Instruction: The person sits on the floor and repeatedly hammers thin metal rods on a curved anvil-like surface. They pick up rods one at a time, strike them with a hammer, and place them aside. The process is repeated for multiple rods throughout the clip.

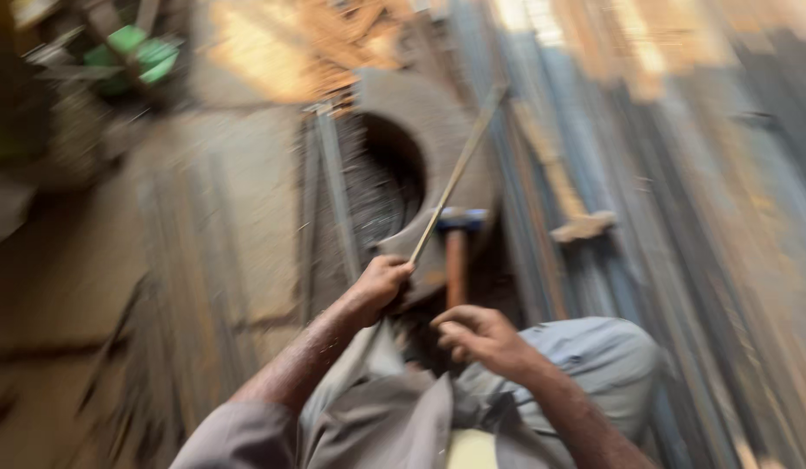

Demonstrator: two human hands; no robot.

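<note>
Crouching low, grey-trousered knee (594,365) nearest the lens. Gripping a thin metal rod (455,174) in the left hand (381,285), grip pressed together around its lower end, rod slanting toward one o'clock over a round concrete ring (429,122). Wrapping the right hand (477,334), fingers curled, about a wooden-handled hammer (457,234), head resting at twelve o'clock. Looking early: nothing visibly struck or bent, though blurring hides detail.
</note>
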